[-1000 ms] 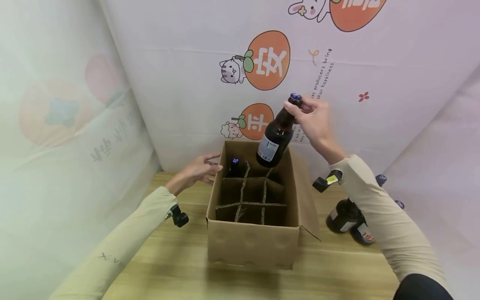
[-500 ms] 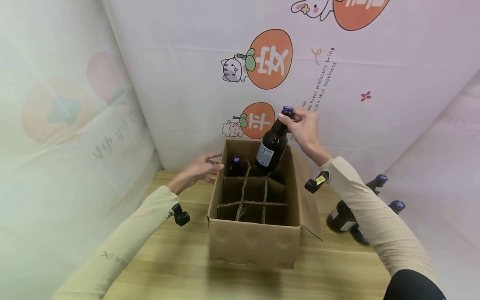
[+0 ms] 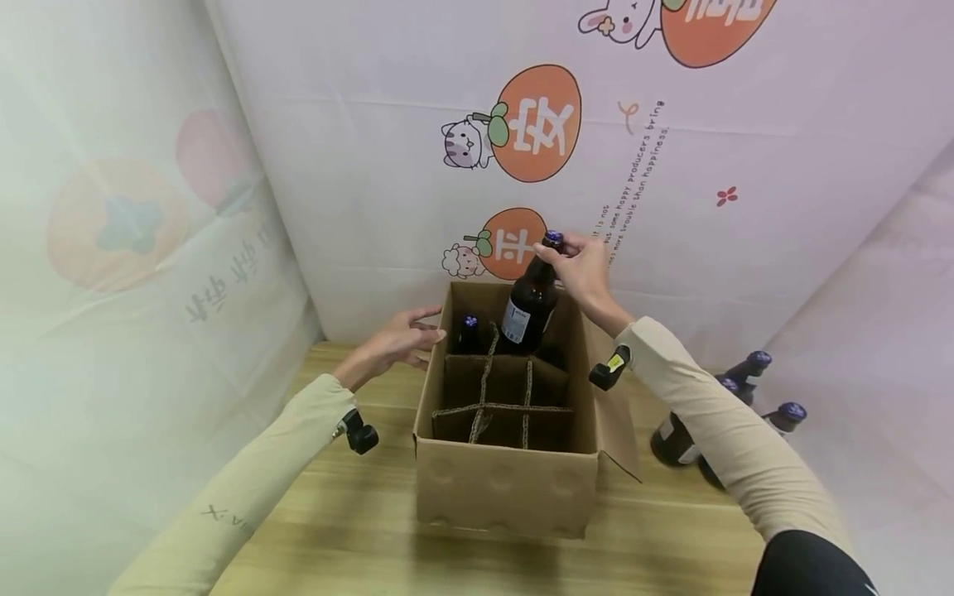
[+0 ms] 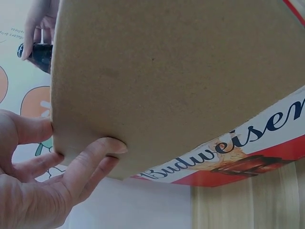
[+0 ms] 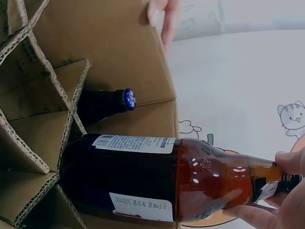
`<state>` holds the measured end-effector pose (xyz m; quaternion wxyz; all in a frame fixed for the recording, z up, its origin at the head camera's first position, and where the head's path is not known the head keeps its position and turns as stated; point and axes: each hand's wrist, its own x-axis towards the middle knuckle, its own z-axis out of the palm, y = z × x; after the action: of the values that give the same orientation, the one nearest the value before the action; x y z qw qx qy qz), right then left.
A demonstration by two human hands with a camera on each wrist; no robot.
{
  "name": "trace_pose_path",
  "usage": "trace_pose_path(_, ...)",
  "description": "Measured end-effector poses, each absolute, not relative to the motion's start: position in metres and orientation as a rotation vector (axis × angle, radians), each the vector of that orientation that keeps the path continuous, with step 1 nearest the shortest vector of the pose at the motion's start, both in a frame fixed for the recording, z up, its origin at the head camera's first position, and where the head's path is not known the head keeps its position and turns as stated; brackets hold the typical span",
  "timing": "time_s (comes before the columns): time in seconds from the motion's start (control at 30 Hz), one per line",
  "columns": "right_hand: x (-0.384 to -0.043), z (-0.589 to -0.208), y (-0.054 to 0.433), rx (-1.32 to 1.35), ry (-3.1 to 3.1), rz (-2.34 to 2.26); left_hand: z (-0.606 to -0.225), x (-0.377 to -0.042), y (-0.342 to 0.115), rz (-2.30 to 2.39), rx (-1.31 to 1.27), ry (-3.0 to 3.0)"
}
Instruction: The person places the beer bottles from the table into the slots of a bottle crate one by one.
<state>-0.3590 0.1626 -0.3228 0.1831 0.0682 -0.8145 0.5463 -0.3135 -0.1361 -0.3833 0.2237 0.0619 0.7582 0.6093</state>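
Note:
My right hand [image 3: 585, 269] grips a brown glass beer bottle [image 3: 527, 314] by its neck, just under the blue cap. Tilted, the bottle has its lower part inside the cardboard box [image 3: 501, 488], in the back row to the right of a divider. In the right wrist view its white label [image 5: 136, 143] shows. Another blue-capped bottle [image 3: 469, 331] stands in the back left compartment. My left hand [image 3: 398, 338] touches the box's left wall near the far corner, fingers spread; in the left wrist view its fingertips [image 4: 114, 144] press the cardboard.
Cardboard dividers [image 3: 503, 406] split the box into several compartments. A side flap [image 3: 617, 430] hangs out on the right. More blue-capped bottles [image 3: 788, 414] stand on the wooden table [image 3: 335, 513] behind my right forearm. A printed white cloth [image 3: 358, 165] hangs behind.
My right hand has moved down and left with the beer bottle, lowering its base into the back of the box. The left hand has stayed at the box's left wall.

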Motion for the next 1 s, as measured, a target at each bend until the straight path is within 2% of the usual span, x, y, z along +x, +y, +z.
trace_pose_path(0.7, -0.359, -0.333, 0.163, 0.539, -2.445, 1.385, -0.386, -0.309, -0.135, 1.677, 0.178, 2.104)
trace_pose_path(1.0, -0.365, -0.323, 0.169, 0.518, -2.564, 1.355, -0.383, -0.313, -0.135, 1.68, 0.174, 2.11)
